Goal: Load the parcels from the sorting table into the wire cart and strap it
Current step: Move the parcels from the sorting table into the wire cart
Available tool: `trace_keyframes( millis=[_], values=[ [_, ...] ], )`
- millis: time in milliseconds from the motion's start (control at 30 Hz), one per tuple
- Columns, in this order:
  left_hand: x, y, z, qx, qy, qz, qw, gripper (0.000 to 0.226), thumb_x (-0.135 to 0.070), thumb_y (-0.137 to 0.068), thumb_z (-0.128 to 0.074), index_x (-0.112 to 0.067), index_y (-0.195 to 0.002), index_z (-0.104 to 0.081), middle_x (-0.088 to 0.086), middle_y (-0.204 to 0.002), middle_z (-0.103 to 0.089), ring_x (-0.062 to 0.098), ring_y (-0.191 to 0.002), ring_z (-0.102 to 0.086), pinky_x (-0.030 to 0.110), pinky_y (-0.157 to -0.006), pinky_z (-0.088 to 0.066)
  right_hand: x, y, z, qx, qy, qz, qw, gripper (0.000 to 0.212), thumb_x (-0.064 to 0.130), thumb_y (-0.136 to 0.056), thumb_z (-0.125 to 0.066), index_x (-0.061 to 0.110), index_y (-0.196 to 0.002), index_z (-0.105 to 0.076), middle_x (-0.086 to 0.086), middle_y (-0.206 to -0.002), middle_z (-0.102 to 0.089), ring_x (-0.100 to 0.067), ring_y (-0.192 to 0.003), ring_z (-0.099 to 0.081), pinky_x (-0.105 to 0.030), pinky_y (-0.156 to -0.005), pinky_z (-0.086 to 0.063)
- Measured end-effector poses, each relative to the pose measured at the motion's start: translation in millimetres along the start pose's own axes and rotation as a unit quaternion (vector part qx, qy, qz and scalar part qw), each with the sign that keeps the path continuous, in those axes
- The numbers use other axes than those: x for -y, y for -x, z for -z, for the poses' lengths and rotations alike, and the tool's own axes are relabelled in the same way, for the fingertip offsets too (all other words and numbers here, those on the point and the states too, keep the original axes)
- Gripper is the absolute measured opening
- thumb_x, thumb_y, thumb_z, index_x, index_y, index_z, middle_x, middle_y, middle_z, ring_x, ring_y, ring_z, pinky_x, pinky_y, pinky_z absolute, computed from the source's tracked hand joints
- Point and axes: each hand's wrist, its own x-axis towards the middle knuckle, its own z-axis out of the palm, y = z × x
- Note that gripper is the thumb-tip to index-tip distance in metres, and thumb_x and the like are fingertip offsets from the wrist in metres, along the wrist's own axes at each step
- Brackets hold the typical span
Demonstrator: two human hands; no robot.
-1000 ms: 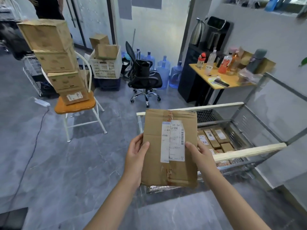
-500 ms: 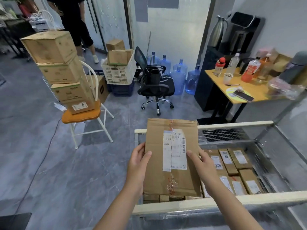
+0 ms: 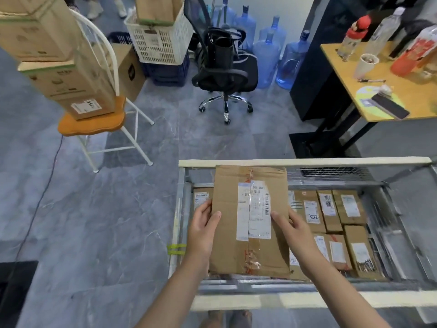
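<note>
Left hand (image 3: 203, 229): grips parcel's 9 o'clock edge, thumb on top.
Right hand (image 3: 292, 229): grips its 3 o'clock edge.
Parcel (image 3: 250, 218): flat cardboard, between both hands, above wire cart (image 3: 305, 162).

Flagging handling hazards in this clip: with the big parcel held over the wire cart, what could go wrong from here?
1. The parcel is held by its side edges, left hand and right hand with thumbs on top; it could slip while being lowered.
2. Its tape looks torn and wrinkled near the lower end, so the seam might open.
3. Smaller parcels already lie across the wire cart floor; set on them, it may lie tilted.
</note>
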Motion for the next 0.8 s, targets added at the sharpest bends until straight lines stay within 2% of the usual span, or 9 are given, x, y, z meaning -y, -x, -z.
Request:
trace_keyframes(
  millis=[167,267,400,467,567,633,700,733,800],
  values=[
    [21,-64,-3,0.011,-0.01,0.047,0.999,0.035,-0.02,-0.098,-0.06,-0.03,-0.13,-0.054,-0.014,-0.12,-0.069,0.009,-0.104,-0.069,0.036,-0.086,-0.058,-10,-56,-14,-0.017,0.02,-0.026,0.999,0.022,0.04,-0.095,-0.059,0.042,-0.117,-0.062,0.006,-0.117,-0.065,-0.015,-0.102,-0.063,-0.034,-0.076,-0.05],
    [29,-88,-4,0.012,-0.013,0.084,0.996,0.032,-0.022,-0.098,-0.06,-0.035,-0.127,-0.054,-0.015,-0.12,-0.069,0.007,-0.101,-0.07,0.031,-0.079,-0.058,-21,-80,-20,-0.025,0.032,-0.047,0.998,0.026,0.035,-0.096,-0.058,0.043,-0.121,-0.061,0.013,-0.109,-0.069,-0.013,-0.101,-0.063,-0.033,-0.075,-0.048],
    [36,-116,-5,-0.008,-0.03,0.097,0.995,0.03,-0.02,-0.098,-0.06,-0.034,-0.124,-0.056,-0.015,-0.119,-0.069,0.004,-0.101,-0.069,0.026,-0.079,-0.057,-27,-113,-28,-0.008,0.051,-0.085,0.995,0.027,0.044,-0.093,-0.059,0.051,-0.119,-0.06,0.012,-0.111,-0.07,-0.016,-0.103,-0.064,-0.042,-0.086,-0.051],
    [48,-135,-7,-0.02,-0.037,0.106,0.993,0.03,-0.019,-0.098,-0.059,-0.035,-0.123,-0.055,-0.019,-0.119,-0.067,0.0,-0.101,-0.067,0.023,-0.08,-0.056,-35,-133,-29,0.004,0.049,-0.099,0.994,0.027,0.037,-0.095,-0.059,0.049,-0.119,-0.06,0.012,-0.112,-0.069,-0.017,-0.104,-0.063,-0.039,-0.083,-0.051],
    [72,-162,-13,-0.037,-0.056,0.118,0.991,0.03,-0.02,-0.098,-0.058,-0.039,-0.122,-0.054,-0.023,-0.121,-0.062,-0.004,-0.105,-0.063,0.017,-0.08,-0.052,-48,-172,-31,0.009,0.035,-0.125,0.991,0.027,0.032,-0.095,-0.06,0.051,-0.114,-0.063,0.01,-0.117,-0.069,-0.019,-0.107,-0.062,-0.039,-0.087,-0.05],
    [86,-180,-13,-0.048,-0.065,0.121,0.989,0.029,-0.022,-0.097,-0.06,-0.043,-0.116,-0.053,-0.024,-0.121,-0.061,-0.005,-0.109,-0.059,0.017,-0.085,-0.049,-56,-192,-33,-0.008,0.02,-0.135,0.991,0.037,0.032,-0.095,-0.061,0.045,-0.128,-0.055,0.008,-0.12,-0.065,-0.014,-0.099,-0.061,-0.031,-0.077,-0.048],
    [118,-209,-14,-0.051,-0.093,0.126,0.986,0.029,-0.023,-0.096,-0.061,-0.046,-0.112,-0.053,-0.025,-0.12,-0.06,-0.005,-0.111,-0.058,0.02,-0.093,-0.048,-81,-223,-37,-0.018,0.003,-0.154,0.988,0.047,0.028,-0.096,-0.061,0.037,-0.139,-0.047,0.01,-0.108,-0.061,-0.004,-0.087,-0.055,-0.022,-0.066,-0.042],
    [122,-216,-12,-0.054,-0.099,0.126,0.986,0.029,-0.025,-0.096,-0.062,-0.047,-0.112,-0.053,-0.025,-0.121,-0.059,-0.005,-0.112,-0.057,0.021,-0.097,-0.047,-83,-229,-39,-0.021,0.007,-0.152,0.988,0.048,0.028,-0.096,-0.061,0.035,-0.141,-0.047,0.01,-0.107,-0.06,-0.002,-0.084,-0.053,-0.021,-0.065,-0.04],
    [148,-239,-13,-0.053,-0.124,0.13,0.982,0.03,-0.025,-0.095,-0.063,-0.043,-0.118,-0.054,-0.022,-0.125,-0.06,-0.005,-0.114,-0.057,0.024,-0.101,-0.047,-110,-257,-44,-0.01,0.014,-0.161,0.987,0.048,0.032,-0.095,-0.06,0.036,-0.141,-0.048,0.006,-0.119,-0.059,-0.003,-0.086,-0.054,-0.025,-0.07,-0.042]
  ],
)
